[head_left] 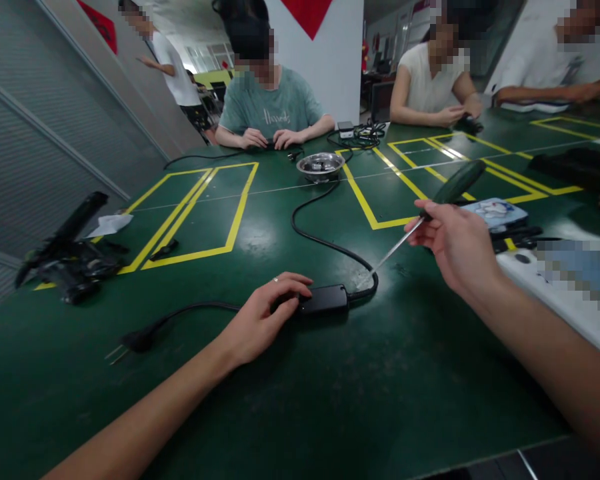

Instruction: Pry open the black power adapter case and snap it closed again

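A black power adapter box lies on the green table, a cord leaving each end. Gripping its left end is my left hand, with the fingers closed over it. The left cord ends in a two-pin plug; the right one, a black cable, curves round and runs back toward the metal bowl. In my right hand is a screwdriver, pinched where the dark green handle meets the shaft. Its silver shaft slants down to the left, the tip near the cable by the box's right end. Whether the tip touches anything I cannot tell.
A metal bowl holds small dark pieces. Black parts in plastic lie at the left. At the right are a patterned case and a white device. Yellow tape marks the table. Several people are across it.
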Motion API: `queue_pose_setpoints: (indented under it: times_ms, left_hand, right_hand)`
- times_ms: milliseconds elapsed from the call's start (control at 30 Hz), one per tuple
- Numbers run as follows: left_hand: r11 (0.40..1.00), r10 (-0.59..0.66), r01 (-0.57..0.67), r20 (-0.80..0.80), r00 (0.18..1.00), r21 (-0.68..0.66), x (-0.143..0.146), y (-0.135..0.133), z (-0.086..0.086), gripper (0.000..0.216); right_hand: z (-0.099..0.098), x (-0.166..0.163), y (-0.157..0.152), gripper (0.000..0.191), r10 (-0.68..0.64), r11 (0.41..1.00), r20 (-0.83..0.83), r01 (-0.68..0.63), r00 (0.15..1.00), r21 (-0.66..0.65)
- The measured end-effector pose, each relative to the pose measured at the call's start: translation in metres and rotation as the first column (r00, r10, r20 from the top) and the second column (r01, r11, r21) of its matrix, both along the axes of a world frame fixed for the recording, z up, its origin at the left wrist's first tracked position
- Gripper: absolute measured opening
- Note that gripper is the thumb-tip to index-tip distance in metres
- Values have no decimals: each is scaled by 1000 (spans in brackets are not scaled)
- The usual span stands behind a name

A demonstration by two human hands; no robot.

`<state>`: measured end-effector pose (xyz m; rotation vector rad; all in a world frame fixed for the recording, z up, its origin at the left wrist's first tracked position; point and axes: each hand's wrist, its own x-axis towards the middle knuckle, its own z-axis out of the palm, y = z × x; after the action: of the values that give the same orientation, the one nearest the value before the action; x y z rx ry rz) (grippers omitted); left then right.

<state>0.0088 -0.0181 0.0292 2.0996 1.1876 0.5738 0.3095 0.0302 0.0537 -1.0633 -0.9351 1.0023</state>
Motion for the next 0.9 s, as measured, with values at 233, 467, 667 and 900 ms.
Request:
queue_pose_setpoints:
  times_ms: [233, 467, 667, 900]
  left_hand:
    - [953, -116, 176, -241, 964, 245, 19, -9, -10, 44]
    - [890, -72, 213, -338, 938, 403, -7, 1, -11, 43]
    - [822, 336, -102, -333, 881, 560, -84, 38, 3, 44]
    - [867, 426, -247, -386, 818, 433, -155, 81, -37, 52]
  right_hand:
    - [-33, 7, 14, 46, -87, 990, 766, 140, 637, -3]
    - [-42, -3, 12, 57, 193, 956, 981, 222, 26, -194]
    - [-38, -4, 9, 53, 249, 940, 968, 247, -18, -237]
    - [-35, -1, 7, 46, 300, 926, 953, 256, -48, -279]
